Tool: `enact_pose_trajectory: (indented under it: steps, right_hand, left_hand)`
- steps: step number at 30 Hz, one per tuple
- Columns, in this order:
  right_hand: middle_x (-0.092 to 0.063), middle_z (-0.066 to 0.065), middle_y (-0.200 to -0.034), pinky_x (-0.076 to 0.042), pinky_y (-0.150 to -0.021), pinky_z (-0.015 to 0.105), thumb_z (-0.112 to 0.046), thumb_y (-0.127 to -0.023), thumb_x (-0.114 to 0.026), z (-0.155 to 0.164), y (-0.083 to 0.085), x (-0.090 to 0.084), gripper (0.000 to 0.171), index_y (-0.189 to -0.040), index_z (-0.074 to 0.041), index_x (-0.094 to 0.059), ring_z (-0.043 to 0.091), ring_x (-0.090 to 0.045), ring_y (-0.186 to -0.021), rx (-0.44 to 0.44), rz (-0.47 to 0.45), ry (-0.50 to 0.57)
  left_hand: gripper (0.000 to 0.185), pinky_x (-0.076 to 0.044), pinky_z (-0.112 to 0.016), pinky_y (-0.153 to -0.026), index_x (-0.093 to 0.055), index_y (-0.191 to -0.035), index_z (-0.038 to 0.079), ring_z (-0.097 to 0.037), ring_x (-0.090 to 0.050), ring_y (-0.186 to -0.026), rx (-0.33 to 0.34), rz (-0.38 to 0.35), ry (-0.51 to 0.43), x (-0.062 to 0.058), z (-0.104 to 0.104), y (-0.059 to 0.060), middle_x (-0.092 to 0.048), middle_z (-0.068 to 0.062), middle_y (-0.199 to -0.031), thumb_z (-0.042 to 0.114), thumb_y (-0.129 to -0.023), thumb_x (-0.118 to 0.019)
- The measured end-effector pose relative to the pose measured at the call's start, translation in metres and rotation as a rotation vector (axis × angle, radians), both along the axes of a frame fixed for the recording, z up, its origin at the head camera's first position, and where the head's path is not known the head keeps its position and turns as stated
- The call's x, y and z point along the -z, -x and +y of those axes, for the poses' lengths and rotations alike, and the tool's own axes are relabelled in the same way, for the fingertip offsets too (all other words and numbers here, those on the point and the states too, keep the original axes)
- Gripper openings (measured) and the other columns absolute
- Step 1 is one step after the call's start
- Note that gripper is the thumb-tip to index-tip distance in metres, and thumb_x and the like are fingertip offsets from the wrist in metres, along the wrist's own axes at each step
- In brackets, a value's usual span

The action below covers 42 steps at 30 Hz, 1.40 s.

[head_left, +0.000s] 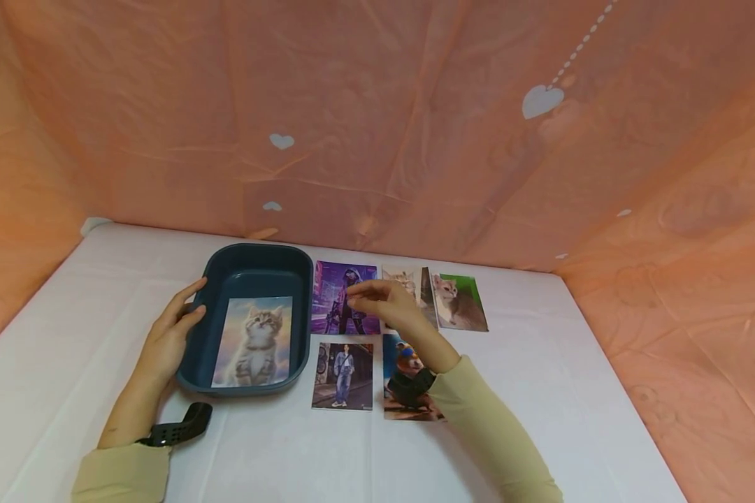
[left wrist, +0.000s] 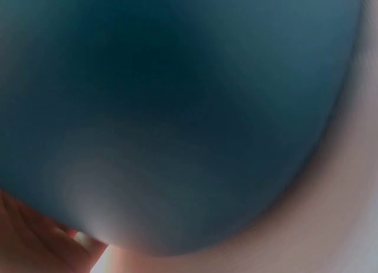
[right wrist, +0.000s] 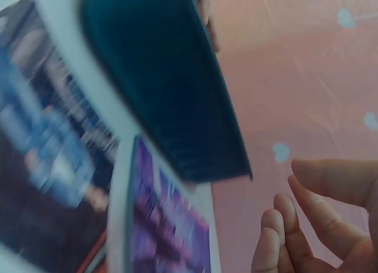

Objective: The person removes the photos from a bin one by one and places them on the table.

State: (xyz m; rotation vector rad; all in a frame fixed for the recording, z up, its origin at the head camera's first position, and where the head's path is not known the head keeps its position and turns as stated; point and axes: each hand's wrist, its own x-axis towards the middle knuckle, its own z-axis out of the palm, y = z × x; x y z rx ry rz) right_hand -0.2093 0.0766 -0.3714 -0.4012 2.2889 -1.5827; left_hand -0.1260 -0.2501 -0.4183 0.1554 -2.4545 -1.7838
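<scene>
A dark blue tray point(head_left: 308, 279) sits on the white table with a kitten photo point(head_left: 254, 342) lying flat in it. My left hand point(head_left: 179, 318) rests against the tray's left wall with fingers nearly straight. In the left wrist view the tray's wall point(left wrist: 177, 107) fills the frame, with a fingertip point(left wrist: 82, 240) at the bottom left. My right hand point(head_left: 360, 297) hovers over a purple photo point(head_left: 336, 314) beside the tray, fingers loosely curled and holding nothing. The right wrist view shows those fingers point(right wrist: 295, 226) bare, with the tray point(right wrist: 171, 90) and the purple photo point(right wrist: 171, 226) below.
More photos lie right of the tray: a person in jeans point(head_left: 342, 375), an animal in a blue hat point(head_left: 403, 360) partly under my right forearm, a cat on green point(head_left: 459, 300), and a cat photo point(head_left: 405, 278) half hidden. Orange sheeting walls the back and sides.
</scene>
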Motion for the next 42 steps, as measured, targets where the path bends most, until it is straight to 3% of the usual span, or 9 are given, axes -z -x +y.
enact_pose_trajectory:
  steps: [5, 7, 10, 15, 19, 26, 32, 38, 42]
  right_hand:
    - [-0.068, 0.012, -0.115, -0.047, -0.095, 0.04, -0.017, -0.09, -0.066, -0.022, 0.007, -0.006, 0.029, -0.116, -0.004, -0.067, 0.017, -0.063, -0.101, -0.009, 0.011, 0.032]
    - [-0.067, 0.012, -0.117, -0.047, -0.096, 0.038, -0.016, -0.09, -0.066, -0.03, 0.009, -0.009, 0.029, -0.116, -0.003, -0.067, 0.018, -0.063, -0.104, -0.018, 0.003, 0.049]
    - [-0.066, 0.012, -0.119, -0.045, -0.099, 0.041, -0.015, -0.09, -0.065, -0.039, 0.012, -0.012, 0.03, -0.117, -0.003, -0.067, 0.02, -0.061, -0.107, -0.027, -0.028, 0.088]
    - [-0.063, 0.01, -0.124, -0.041, -0.104, 0.044, -0.015, -0.091, -0.064, -0.049, 0.017, -0.017, 0.032, -0.12, -0.002, -0.065, 0.021, -0.06, -0.11, -0.024, -0.085, 0.124]
    - [-0.062, 0.009, -0.127, -0.044, -0.101, 0.038, -0.015, -0.092, -0.063, -0.059, 0.022, -0.021, 0.032, -0.121, -0.003, -0.065, 0.021, -0.059, -0.112, -0.054, -0.1, 0.124]
    - [-0.056, 0.014, -0.134, -0.047, -0.097, 0.031, -0.011, -0.094, -0.06, -0.086, 0.029, -0.03, 0.035, -0.127, 0.0, -0.059, 0.025, -0.057, -0.12, -0.169, -0.18, 0.165]
    - [-0.058, 0.013, -0.133, -0.046, -0.1, 0.035, -0.012, -0.094, -0.061, -0.108, 0.034, -0.027, 0.035, -0.126, -0.001, -0.061, 0.026, -0.056, -0.121, -0.183, -0.239, 0.106]
    - [-0.062, 0.007, -0.129, -0.044, -0.101, 0.036, -0.017, -0.091, -0.065, -0.124, 0.038, -0.015, 0.034, -0.123, -0.005, -0.066, 0.022, -0.056, -0.12, -0.147, -0.242, -0.015]
    - [-0.06, 0.003, -0.132, -0.037, -0.107, 0.039, -0.019, -0.089, -0.068, -0.131, 0.036, -0.008, 0.032, -0.119, -0.01, -0.069, 0.021, -0.051, -0.125, -0.121, -0.24, -0.085]
  left_hand:
    - [0.051, -0.031, -0.041, -0.091, -0.025, -0.153, 0.017, -0.004, -0.038, -0.105, 0.006, 0.003, 0.012, 0.0, 0.001, 0.001, -0.037, -0.027, -0.14, 0.03, -0.104, -0.036]
    - [0.051, -0.031, -0.042, -0.092, -0.025, -0.152, 0.017, 0.0, -0.036, -0.105, 0.007, 0.007, 0.008, 0.0, 0.003, 0.002, -0.037, -0.027, -0.14, 0.029, -0.104, -0.036]
    - [0.051, -0.029, -0.051, -0.097, -0.025, -0.152, 0.015, -0.016, -0.038, -0.114, 0.007, 0.015, -0.009, -0.001, 0.007, 0.003, -0.036, -0.028, -0.141, 0.029, -0.104, -0.037]
    - [0.052, -0.021, -0.064, -0.103, -0.025, -0.152, 0.013, -0.042, -0.024, -0.131, 0.022, 0.015, -0.034, -0.002, 0.013, 0.005, -0.025, -0.028, -0.151, 0.028, -0.104, -0.037]
    - [0.052, -0.018, -0.066, -0.105, -0.024, -0.152, 0.013, -0.044, -0.02, -0.135, 0.03, 0.002, -0.036, -0.002, 0.015, 0.007, -0.02, -0.026, -0.154, 0.027, -0.104, -0.037]
    - [0.051, -0.02, -0.065, -0.104, -0.025, -0.152, 0.014, -0.043, -0.026, -0.131, 0.016, 0.004, -0.039, -0.003, 0.016, 0.006, -0.027, -0.029, -0.15, 0.027, -0.104, -0.036]
    - [0.051, -0.022, -0.062, -0.103, -0.026, -0.152, 0.014, -0.039, -0.029, -0.127, 0.012, 0.013, -0.046, -0.003, 0.016, 0.005, -0.03, -0.027, -0.149, 0.028, -0.104, -0.036]
    - [0.051, -0.027, -0.055, -0.1, -0.027, -0.152, 0.016, -0.015, -0.038, -0.112, 0.004, 0.007, -0.023, -0.003, 0.015, 0.005, -0.038, -0.026, -0.141, 0.03, -0.104, -0.037]
    - [0.051, -0.031, -0.046, -0.097, -0.026, -0.152, 0.017, -0.016, -0.04, -0.111, 0.003, -0.013, -0.014, -0.002, 0.015, 0.004, -0.041, -0.027, -0.138, 0.03, -0.104, -0.037]
